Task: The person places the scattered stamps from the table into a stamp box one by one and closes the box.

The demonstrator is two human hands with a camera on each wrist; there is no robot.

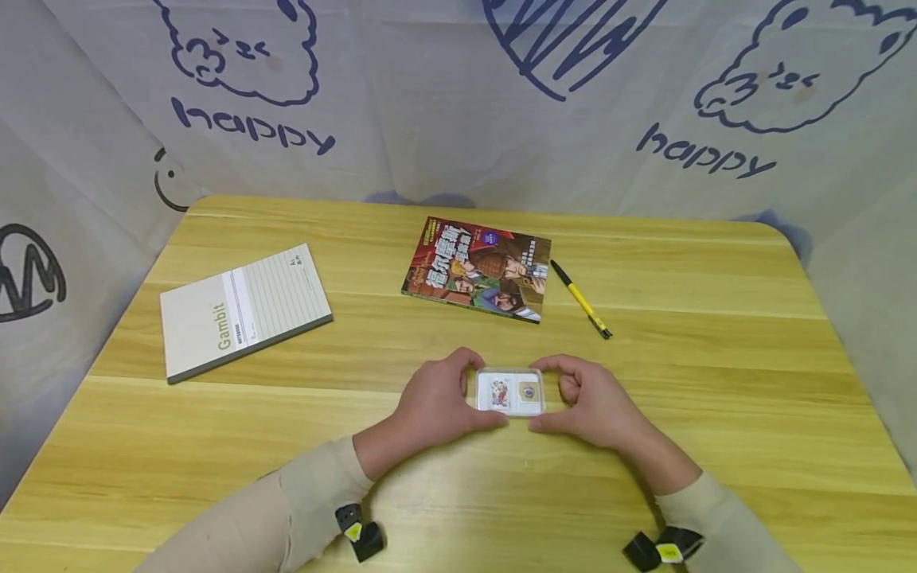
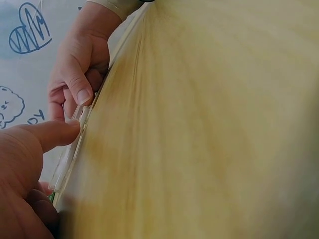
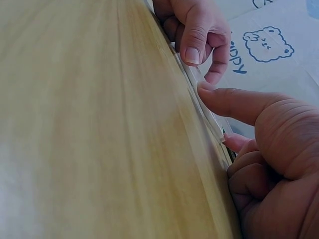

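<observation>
A small clear plastic case (image 1: 511, 404) with a white insert sits between the two hands. Inside it are a colourful stamp-like picture on the left and a round, coin-like piece on a tan square on the right. My left hand (image 1: 435, 400) pinches the case's left end between thumb and forefinger. At the opposite end, my right hand (image 1: 596, 402) grips in the same way, its other fingers curled in. Both wrist views show the case (image 2: 70, 149) edge-on, close to the tabletop; whether it touches the wood I cannot tell.
Beyond the hands lies a comic-style book (image 1: 478, 270) with a dark red cover. A yellow and black pen (image 1: 582, 300) is beside it. On the left rests a beige Gambit notebook (image 1: 247, 312). White cloth (image 1: 501, 135) with blue drawings hangs behind the wooden table (image 1: 716, 358).
</observation>
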